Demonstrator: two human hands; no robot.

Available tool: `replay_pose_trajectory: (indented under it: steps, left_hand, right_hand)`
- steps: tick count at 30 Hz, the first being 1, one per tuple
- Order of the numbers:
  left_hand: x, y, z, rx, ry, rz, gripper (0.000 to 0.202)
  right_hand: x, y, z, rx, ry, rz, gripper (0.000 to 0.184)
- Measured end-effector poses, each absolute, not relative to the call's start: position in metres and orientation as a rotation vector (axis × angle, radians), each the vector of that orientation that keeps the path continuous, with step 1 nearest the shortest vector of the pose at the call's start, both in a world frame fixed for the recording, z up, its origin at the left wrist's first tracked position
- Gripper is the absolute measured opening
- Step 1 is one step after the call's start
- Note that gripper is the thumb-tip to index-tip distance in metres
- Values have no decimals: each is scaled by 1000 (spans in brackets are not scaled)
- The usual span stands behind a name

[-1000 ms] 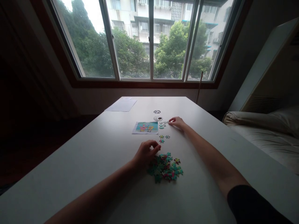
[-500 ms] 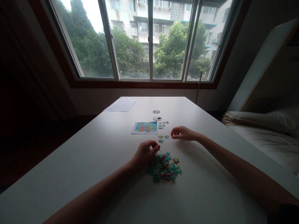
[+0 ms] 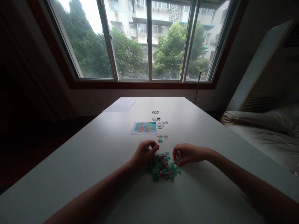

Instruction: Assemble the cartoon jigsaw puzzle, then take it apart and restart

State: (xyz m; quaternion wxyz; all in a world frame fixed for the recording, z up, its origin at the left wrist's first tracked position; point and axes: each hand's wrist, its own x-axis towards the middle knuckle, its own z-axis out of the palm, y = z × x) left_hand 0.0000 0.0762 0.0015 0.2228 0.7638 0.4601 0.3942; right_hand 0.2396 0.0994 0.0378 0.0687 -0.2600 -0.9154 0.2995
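Note:
A heap of small colourful puzzle pieces (image 3: pixel 163 168) lies on the white table (image 3: pixel 105 155). My left hand (image 3: pixel 144 153) rests at the heap's left edge, fingers curled with thumb and fingertips pinched together; what they hold is too small to see. My right hand (image 3: pixel 185 154) sits at the heap's right edge, fingers pinched on a puzzle piece. Beyond the heap lie a few loose pieces (image 3: pixel 161 137), a reference picture (image 3: pixel 144 128) and a small cluster of pieces (image 3: pixel 161 124).
Two small round objects (image 3: pixel 156 115) sit past the picture. A sheet of paper (image 3: pixel 119 105) lies at the far left of the table. A bed with bedding (image 3: pixel 263 124) stands to the right. Large windows (image 3: pixel 149 40) fill the far wall.
My right hand has drawn back from the far cluster of pieces to the right edge of the heap and closed on a piece. My left hand has stayed put.

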Motion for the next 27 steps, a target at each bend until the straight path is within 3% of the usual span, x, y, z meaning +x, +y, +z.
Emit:
replay_pose_trajectory:
  steps: [9, 17, 27]
  left_hand:
    - [2, 71, 10, 2223, 1157, 1077, 22]
    - [10, 61, 14, 2320, 995, 1005, 11]
    - [12, 58, 14, 2243, 982, 1061, 12]
  right_hand:
    - [233, 92, 37, -793, -2693, 909, 14]
    - [212, 83, 29, -816, -2304, 928, 29]
    - [207, 80, 24, -881, -2259, 957, 34]
